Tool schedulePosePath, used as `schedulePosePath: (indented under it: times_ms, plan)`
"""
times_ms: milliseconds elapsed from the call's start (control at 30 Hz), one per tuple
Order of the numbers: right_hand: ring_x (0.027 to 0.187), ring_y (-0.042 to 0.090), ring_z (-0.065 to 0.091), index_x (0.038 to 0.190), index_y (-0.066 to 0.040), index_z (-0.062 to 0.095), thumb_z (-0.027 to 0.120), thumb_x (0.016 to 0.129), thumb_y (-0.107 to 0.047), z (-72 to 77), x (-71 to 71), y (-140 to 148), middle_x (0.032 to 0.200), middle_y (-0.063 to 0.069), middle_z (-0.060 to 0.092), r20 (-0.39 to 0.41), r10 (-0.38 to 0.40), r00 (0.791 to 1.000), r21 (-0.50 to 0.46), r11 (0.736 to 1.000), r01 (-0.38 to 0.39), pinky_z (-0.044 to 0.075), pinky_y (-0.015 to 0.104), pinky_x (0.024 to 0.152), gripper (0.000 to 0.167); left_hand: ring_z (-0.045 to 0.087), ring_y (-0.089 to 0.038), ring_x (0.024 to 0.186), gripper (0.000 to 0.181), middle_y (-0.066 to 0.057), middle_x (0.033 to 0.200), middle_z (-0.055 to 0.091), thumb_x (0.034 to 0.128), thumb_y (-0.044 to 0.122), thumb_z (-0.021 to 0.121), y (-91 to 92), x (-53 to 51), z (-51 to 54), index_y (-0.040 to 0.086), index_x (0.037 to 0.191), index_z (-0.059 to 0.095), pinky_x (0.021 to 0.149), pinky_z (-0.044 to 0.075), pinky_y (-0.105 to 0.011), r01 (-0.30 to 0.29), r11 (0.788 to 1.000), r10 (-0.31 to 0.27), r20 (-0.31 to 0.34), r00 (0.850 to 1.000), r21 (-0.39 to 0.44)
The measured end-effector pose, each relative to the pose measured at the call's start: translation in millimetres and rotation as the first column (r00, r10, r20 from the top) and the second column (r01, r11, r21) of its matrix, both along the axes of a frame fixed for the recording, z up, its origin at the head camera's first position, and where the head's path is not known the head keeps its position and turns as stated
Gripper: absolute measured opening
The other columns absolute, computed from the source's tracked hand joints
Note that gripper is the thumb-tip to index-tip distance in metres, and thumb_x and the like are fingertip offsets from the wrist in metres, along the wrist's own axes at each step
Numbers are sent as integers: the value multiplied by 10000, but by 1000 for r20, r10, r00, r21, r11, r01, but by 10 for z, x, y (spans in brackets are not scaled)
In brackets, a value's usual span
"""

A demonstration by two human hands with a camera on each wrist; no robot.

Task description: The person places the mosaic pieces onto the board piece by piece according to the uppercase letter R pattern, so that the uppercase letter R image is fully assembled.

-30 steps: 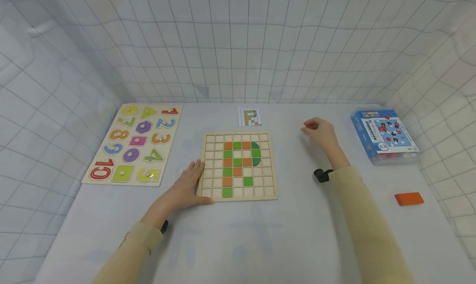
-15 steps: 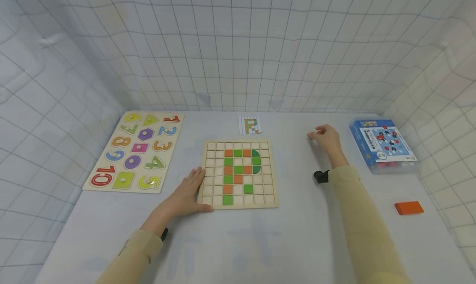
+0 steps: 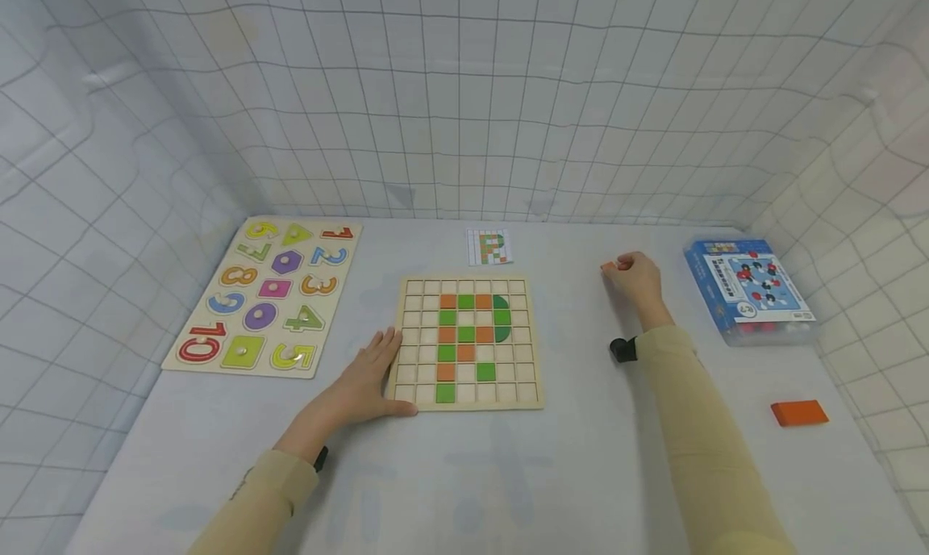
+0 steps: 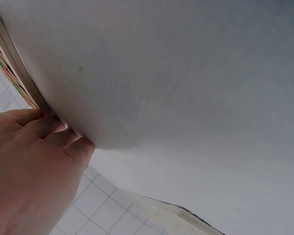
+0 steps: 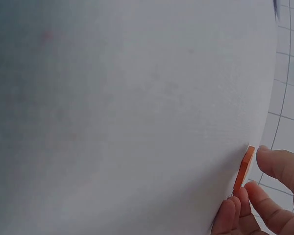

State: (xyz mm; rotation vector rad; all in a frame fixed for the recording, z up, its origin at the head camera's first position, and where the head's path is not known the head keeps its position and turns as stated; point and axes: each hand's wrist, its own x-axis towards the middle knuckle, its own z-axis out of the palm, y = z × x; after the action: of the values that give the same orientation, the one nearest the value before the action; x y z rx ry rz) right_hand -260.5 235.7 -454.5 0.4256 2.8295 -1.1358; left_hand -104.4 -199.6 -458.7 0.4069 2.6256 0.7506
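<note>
In the head view a wooden grid board (image 3: pixel 524 351) lies mid-table, with orange, green and dark green tiles (image 3: pixel 466 334) set in its cells. My left hand (image 3: pixel 363 385) rests against the board's left edge, fingers extended and thumb along the front corner. The left wrist view shows those fingers touching the tabletop beside the board's edge. To the right of the board, my right hand (image 3: pixel 639 281) holds a small orange tile (image 3: pixel 608 267) at its fingertips. From the right wrist view, the orange tile (image 5: pixel 244 169) appears nearly edge-on between thumb and fingers, close to the table.
Behind the board lies a small pattern card (image 3: pixel 489 247). A number-and-shape puzzle board (image 3: pixel 263 293) is at the left. A blue boxed set (image 3: pixel 751 289) lies at the right, with an orange block (image 3: pixel 799 413) in front of it. White gridded cloth (image 3: pixel 464 95) walls the table.
My right hand has shifted slightly right, and the orange tile at its fingertips now shows clearly. The whole scene sits a little lower in the head view. My left hand stays at the board.
</note>
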Motion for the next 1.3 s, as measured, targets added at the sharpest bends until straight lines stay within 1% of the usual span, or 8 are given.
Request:
schedulePosePath:
  times_ms: [333,500,667,867,1000,1133,1200,1300]
  plan:
    - [1070,376,561,1224,84,591,609,969,-207,17,-12,-80,1199,277,596,10,0,1000,101,995,-1,495,462,936,387,40,-443,1512,1204,-256,1634,68,743,476,831,0,5,13,-44,1558,114,1209,107,-624,-11,1000,11,8,1000,-4]
    - [1072,372,546,1225,80,586,634,950,-185,25,-8,-90,1205,267,583,11,-30,999,85,996,29,489,471,943,385,34,-444,1512,1199,-258,1634,61,750,477,826,-9,8,14,-50,1557,111,1210,107,-621,-5,1000,5,6,1000,-9]
    - [1118,377,542,1248,58,543,643,942,-184,26,0,-85,1261,270,568,44,-69,997,45,997,67,494,464,958,402,33,-442,1512,1201,-258,1634,59,749,476,826,-11,7,18,-49,1557,109,1214,106,-614,-6,1000,6,7,1000,-17]
    - [1071,341,601,1253,16,564,639,949,-214,42,71,-76,1256,253,612,43,-100,994,-45,994,102,520,352,818,388,30,-441,1513,1197,-257,1635,52,754,468,824,7,13,16,-48,1558,103,1214,101,-614,-2,1000,2,18,1000,-10]
    - [1017,297,658,1283,13,569,630,962,-223,99,193,-118,1246,248,627,48,-32,998,-144,989,39,553,292,791,403,19,-439,1513,1205,-251,1637,36,754,469,825,4,19,3,-43,1560,91,1217,89,-609,-5,1000,5,33,999,-9]
    - [992,267,688,1289,36,551,629,968,-203,187,326,-235,1240,252,628,45,103,994,-242,966,-89,588,327,866,407,4,-431,1516,1212,-243,1640,22,756,490,817,-6,5,-18,-34,1564,81,1219,81,-604,-4,1000,5,37,999,-17]
    - [984,252,683,1260,42,561,643,963,-196,223,415,-325,1220,251,637,33,182,983,-275,947,-166,584,353,892,390,0,-424,1519,1213,-237,1643,20,754,500,814,-5,-6,-26,-29,1565,83,1221,80,-602,-3,1000,4,37,999,-18]
    - [934,244,685,1181,18,604,674,945,-197,234,594,-493,1127,211,678,32,303,952,-292,914,-281,588,375,864,327,-1,-421,1520,1217,-234,1644,19,750,506,815,-4,-12,-36,-25,1566,84,1220,80,-603,-3,1000,3,37,999,-18]
